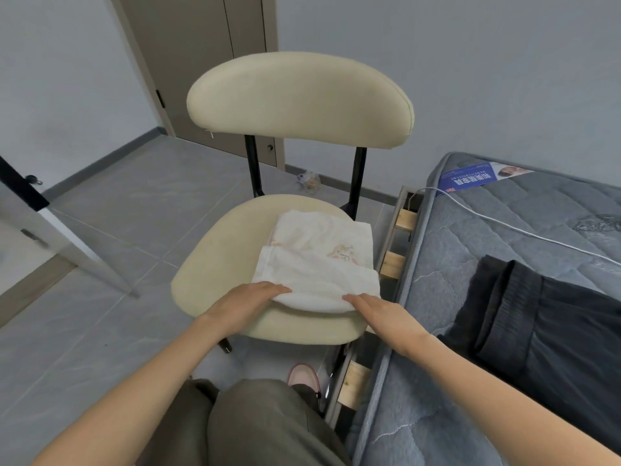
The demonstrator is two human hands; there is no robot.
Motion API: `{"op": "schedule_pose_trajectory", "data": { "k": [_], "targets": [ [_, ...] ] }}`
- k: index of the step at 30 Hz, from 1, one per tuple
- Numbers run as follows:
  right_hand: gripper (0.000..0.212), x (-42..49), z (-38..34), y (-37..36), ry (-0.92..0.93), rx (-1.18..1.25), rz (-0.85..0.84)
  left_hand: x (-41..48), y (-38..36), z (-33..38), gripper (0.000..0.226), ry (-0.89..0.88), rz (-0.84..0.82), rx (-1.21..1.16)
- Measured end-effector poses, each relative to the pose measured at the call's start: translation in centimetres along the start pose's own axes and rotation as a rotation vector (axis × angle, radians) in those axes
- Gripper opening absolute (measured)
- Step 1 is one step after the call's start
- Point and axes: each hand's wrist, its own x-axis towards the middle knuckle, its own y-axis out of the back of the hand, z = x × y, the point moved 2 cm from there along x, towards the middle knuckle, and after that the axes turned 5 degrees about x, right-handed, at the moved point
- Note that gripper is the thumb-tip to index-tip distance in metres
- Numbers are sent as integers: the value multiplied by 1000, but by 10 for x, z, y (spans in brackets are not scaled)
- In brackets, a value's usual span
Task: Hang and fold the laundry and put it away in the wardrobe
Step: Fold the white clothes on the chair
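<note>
My hands were both flat and spread, palms down: the left hand (250, 299) lay on the near left corner of the white folded garment (317, 264), the right hand (376, 311) on its near right corner, neither one pinching cloth. The garment sat on the right part of the cream chair seat (215, 264), its rounded fold edge toward me and a small printed figure on its upper layer. I judged the step to be pressing the last fold flat. To do it well, I would have smoothed from the fold edge outward, kept the side edges lined up, then slid both palms under to lift it whole so the layers did not slip. Just right of the chair, a dark garment (544, 331) lay on the bare mattress (437, 415), apparently not yet folded.
</note>
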Motion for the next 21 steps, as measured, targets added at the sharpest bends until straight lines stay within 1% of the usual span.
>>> {"op": "schedule_pose_trajectory", "data": {
  "k": [2, 3, 6, 10, 13, 16, 19, 21],
  "targets": [
    [38, -3, -10, 15, -58, 173, 116, -15, 8, -7, 32, 57, 109, -168],
    [33, -5, -15, 21, -70, 277, 192, -23, 11, -10, 27, 82, 154, -244],
    [30, -9, -31, 35, -94, 516, 313, -50, 20, -14, 17, 140, 276, -461],
    [20, -10, -49, 39, -169, 756, 406, -77, 24, -16, 20, 243, 457, -603],
    [18, -10, -58, 35, -256, 877, 491, -86, 26, -17, 17, 335, 586, -663],
    [21, -5, -59, 36, -359, 970, 583, -82, 28, -16, 16, 378, 691, -749],
    [24, 6, -50, 37, -451, 1013, 620, -66, 30, -14, 15, 473, 756, -839],
    [27, 18, -41, 35, -514, 1045, 628, -50, 32, -16, 18, 543, 770, -894]
  ]
}}
